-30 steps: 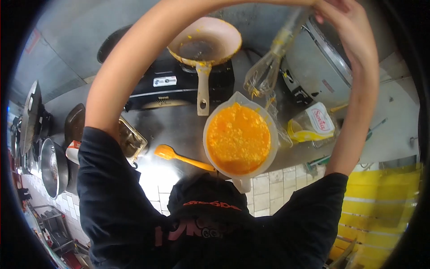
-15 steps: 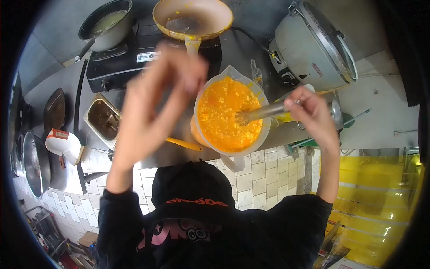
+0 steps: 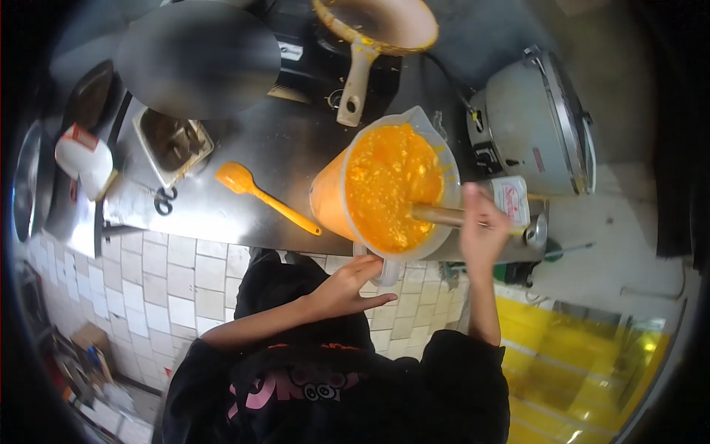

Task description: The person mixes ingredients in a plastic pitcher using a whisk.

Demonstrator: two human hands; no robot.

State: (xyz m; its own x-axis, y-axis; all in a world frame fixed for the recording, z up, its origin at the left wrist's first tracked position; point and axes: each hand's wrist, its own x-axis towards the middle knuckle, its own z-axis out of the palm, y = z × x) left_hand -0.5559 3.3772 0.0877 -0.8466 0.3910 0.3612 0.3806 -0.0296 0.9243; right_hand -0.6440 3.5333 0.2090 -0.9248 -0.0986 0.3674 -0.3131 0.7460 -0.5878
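A translucent pitcher (image 3: 325,194) of lumpy orange liquid stands at the counter's front edge, its spout pointing away. My left hand (image 3: 353,285) is closed on its handle, below the rim, with the thumb stretched out. Over the right side of the pitcher, my right hand (image 3: 484,224) grips the metal handle of a whisk (image 3: 444,215); the whisk's head is sunk in the liquid and hidden. To the left, an orange spatula (image 3: 275,206) lies on the counter.
Beyond the pitcher a stained pan (image 3: 392,22) sits on the black stove. A large cooker (image 3: 529,126) and a labelled bag (image 3: 512,196) are on the right. At left are a blurred dark disc (image 3: 198,61), a metal tray (image 3: 174,152), scissors (image 3: 164,201) and a white container (image 3: 83,155).
My left hand has come down from above the counter to the pitcher's handle. The whisk, raised at first, is now in the liquid. A dark disc has appeared at upper left.
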